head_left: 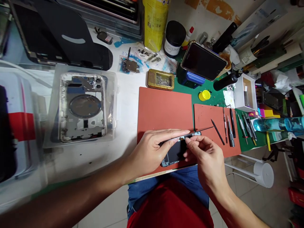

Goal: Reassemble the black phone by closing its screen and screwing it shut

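Observation:
An opened smartphone [175, 152] with a bare dark inner side is at the front edge of the reddish-brown mat [163, 109]. My left hand [154, 147] grips its far long edge, fingers stretched along the outside and thumb pressed on the near side. My right hand [205, 152] has thumb and index finger pinched together at the phone's right part, the other fingers curled. Whatever lies between those fingertips is too small or hidden to make out. Just beyond the right hand, a slim black tool [218, 132] lies slanted on the smaller mat [205, 114].
Several precision tools [230, 131] lie at the right. Behind the mats are a gold tin [160, 79] of small screws, a yellow cap [204, 95] and another phone [203, 60] propped on a blue stand. A phone housing [83, 126] rests on a plastic case at left.

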`<state>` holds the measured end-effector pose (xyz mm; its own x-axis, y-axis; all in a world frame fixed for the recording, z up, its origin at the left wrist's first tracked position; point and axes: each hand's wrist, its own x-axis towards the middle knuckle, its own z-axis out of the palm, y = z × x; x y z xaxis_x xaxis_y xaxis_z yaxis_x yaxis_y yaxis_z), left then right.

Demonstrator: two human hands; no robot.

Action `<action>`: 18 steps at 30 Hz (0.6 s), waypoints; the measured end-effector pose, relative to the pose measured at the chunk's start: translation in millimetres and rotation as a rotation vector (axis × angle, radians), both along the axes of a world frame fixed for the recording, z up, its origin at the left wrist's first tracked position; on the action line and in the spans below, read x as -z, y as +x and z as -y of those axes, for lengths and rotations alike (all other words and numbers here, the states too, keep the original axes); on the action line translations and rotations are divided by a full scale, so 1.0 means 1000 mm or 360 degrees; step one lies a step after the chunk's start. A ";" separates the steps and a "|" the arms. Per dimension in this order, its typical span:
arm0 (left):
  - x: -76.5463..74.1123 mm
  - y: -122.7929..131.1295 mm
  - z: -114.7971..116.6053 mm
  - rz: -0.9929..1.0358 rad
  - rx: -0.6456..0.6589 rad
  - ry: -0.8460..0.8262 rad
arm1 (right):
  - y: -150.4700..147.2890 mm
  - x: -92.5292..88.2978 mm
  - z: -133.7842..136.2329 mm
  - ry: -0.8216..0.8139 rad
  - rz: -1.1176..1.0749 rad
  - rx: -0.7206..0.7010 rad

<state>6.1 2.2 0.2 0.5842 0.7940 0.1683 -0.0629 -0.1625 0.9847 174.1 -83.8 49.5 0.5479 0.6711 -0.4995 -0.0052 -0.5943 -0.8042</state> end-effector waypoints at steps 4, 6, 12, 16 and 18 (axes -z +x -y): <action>-0.001 0.000 0.001 -0.0021 -0.0016 0.0015 | 0.019 0.003 0.021 0.0566 0.1199 -0.0723; 0.000 0.001 0.001 -0.0032 -0.0035 0.0029 | 0.034 0.010 0.026 0.0892 0.1654 -0.1107; 0.000 0.000 -0.001 -0.0072 -0.0028 0.0078 | 0.068 0.024 0.014 0.1232 0.1918 -0.1778; 0.000 -0.001 -0.002 -0.0074 -0.0057 0.0108 | 0.074 0.016 -0.004 0.1380 0.2118 -0.2179; 0.000 -0.002 -0.002 -0.0071 -0.0054 0.0113 | 0.073 0.011 -0.012 0.1462 0.2171 -0.2296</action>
